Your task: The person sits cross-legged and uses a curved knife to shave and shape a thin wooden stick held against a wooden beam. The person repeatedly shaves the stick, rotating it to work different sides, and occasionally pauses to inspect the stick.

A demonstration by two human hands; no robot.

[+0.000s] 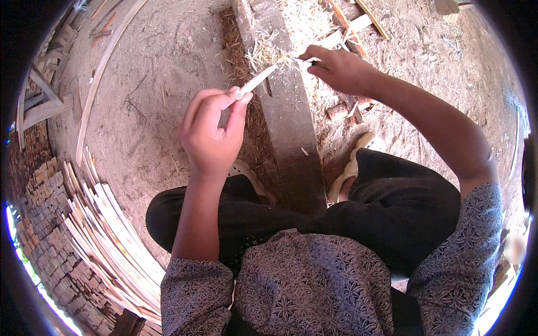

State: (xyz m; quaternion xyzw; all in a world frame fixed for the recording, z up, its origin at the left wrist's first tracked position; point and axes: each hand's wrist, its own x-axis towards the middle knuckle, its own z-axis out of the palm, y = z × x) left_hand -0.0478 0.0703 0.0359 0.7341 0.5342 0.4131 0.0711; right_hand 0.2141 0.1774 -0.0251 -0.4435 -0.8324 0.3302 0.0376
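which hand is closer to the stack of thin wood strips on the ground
Left. The left hand, gripping a pale wood stick, is above-right of the stacked strips; the right hand is far across the plank.

Outdoor woodworking yard: dirt ground (162,67), stacked wooden slats (106,224), shavings (263,53).

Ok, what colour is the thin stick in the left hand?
Pale, whitish-cream bare wood. The stick shows best in the head view, pinched by the left hand.
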